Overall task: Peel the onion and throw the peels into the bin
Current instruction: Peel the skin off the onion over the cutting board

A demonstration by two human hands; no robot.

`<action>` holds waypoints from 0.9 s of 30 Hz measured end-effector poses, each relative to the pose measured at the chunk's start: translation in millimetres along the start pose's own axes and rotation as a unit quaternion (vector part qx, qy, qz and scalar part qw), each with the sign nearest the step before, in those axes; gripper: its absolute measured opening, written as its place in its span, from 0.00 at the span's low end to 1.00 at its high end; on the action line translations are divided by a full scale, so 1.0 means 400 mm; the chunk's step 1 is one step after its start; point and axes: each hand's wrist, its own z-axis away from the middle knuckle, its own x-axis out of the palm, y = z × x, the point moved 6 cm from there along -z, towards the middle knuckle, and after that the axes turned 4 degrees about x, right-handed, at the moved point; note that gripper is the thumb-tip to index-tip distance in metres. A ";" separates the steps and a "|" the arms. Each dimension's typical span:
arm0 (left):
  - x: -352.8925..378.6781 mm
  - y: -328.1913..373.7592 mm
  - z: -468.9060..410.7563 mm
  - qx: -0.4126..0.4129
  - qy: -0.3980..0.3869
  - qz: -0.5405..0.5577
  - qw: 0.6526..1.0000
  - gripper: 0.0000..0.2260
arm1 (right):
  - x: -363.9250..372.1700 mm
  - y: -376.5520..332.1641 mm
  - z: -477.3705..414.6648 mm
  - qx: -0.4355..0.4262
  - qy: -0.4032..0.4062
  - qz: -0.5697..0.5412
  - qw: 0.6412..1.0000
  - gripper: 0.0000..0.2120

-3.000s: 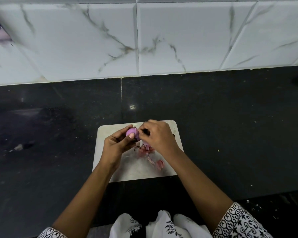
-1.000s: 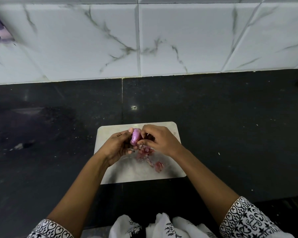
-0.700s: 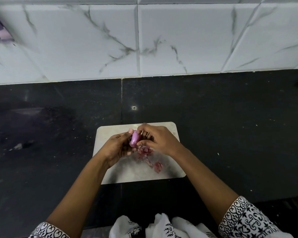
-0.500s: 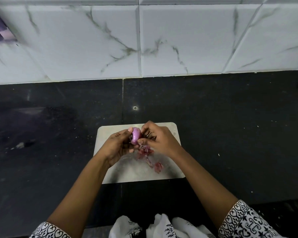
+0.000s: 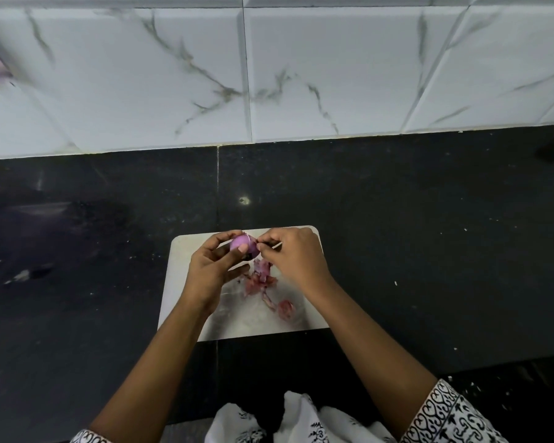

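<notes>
A small purple onion (image 5: 244, 244) is held above the pale cutting board (image 5: 186, 251) by my left hand (image 5: 212, 270), thumb and fingers wrapped around it. My right hand (image 5: 293, 258) sits just to its right, fingertips pinched at the onion's top right edge on a thin strip of skin. Reddish peels (image 5: 260, 279) lie in a loose heap on the board below both hands, with one curled piece (image 5: 285, 309) nearer to me. No bin is in view.
The board rests on a black stone counter (image 5: 429, 238) that extends left and right. A white marble-tiled wall (image 5: 269, 68) rises behind it. The counter's front edge runs just below the board.
The onion has been turned in my left hand from upright to showing its rounded side. My right fingers shifted from its lower side up to its top right edge.
</notes>
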 end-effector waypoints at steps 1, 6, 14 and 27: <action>0.000 0.000 0.001 0.005 0.001 -0.001 1.000 0.11 | 0.000 -0.006 0.001 -0.006 0.001 0.018 1.000 0.07; -0.009 -0.004 0.000 0.016 -0.001 -0.004 1.000 0.14 | 0.009 -0.036 0.010 -0.042 0.031 0.099 0.994 0.06; -0.042 -0.014 -0.002 0.003 -0.017 0.044 0.999 0.15 | 0.040 -0.036 -0.006 0.046 -0.014 0.010 0.999 0.05; -0.032 -0.018 -0.031 -0.038 -0.056 0.184 0.981 0.14 | 0.107 0.007 0.016 0.272 -0.070 -0.388 0.878 0.11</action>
